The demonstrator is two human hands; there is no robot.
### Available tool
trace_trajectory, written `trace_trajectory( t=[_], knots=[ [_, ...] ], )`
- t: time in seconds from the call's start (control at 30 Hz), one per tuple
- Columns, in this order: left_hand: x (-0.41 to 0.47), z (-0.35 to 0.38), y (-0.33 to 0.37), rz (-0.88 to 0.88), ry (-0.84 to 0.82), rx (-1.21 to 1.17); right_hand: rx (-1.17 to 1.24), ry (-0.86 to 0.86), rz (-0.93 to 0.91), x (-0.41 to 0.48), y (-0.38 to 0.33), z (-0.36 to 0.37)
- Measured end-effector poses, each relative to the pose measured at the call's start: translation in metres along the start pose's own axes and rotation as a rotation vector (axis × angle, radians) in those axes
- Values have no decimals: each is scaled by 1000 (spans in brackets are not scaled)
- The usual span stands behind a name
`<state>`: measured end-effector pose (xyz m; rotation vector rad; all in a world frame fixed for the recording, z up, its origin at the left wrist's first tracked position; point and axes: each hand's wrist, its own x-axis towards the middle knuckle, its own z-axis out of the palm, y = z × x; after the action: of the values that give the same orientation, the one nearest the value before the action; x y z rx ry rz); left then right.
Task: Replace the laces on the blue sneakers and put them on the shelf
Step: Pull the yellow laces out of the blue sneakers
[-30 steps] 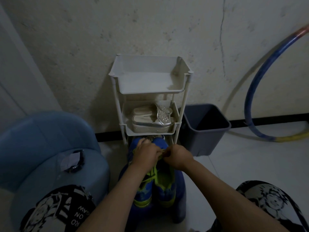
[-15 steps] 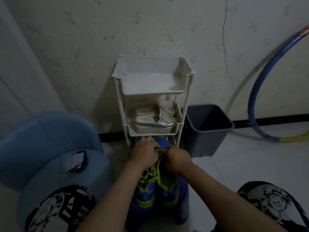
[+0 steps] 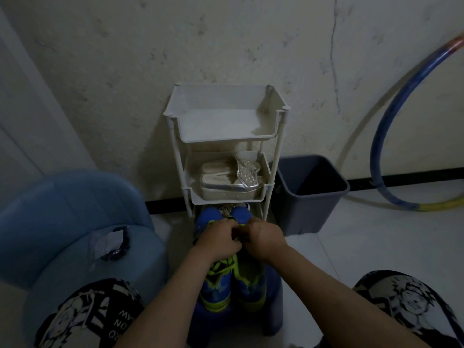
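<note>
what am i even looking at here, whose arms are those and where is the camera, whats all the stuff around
There is no machine here. The camera is worn on a person's head and looks forward and down, so the two bare arms reaching in from the bottom are the wearer's own. The left hand and right hand meet over a pair of blue sneakers with yellow-green laces, which sit on a low blue stool. The fingers seem to be working the laces near the toes, though the exact grip is hidden.

Just behind stands a white three-tier shelf against the wall: its top tray is bare, and the middle one holds silver sandals. To its right is a grey bin, and a hoop leans on the wall. A blue seat is on the left.
</note>
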<state>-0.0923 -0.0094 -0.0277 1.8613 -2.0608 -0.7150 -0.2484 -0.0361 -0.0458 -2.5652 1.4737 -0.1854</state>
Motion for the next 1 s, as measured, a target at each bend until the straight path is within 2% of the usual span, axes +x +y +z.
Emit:
trace_trajectory(
  t=[0.17,0.3,0.37,0.43,0.6,0.7,0.9,1.0],
  knots=[
    [0,4,-1,-5,-3,-12,54,8,79,0,-2,2],
    [0,7,-4,2,13,25,303,78,443,4,9,-1],
    [0,8,-5,4,24,27,327,61,514,3,14,-1],
    [1,11,-4,17,64,27,293,28,492,2,14,-3],
    [1,14,-4,66,151,167,234,5,122,1,2,-8],
    [0,15,-5,88,171,162,85,-42,11,2,-2,-5],
    [2,15,-8,72,159,108,97,-44,61,9,6,-9],
    [4,16,-10,68,158,72,141,79,193,9,12,-17]
  ],
)
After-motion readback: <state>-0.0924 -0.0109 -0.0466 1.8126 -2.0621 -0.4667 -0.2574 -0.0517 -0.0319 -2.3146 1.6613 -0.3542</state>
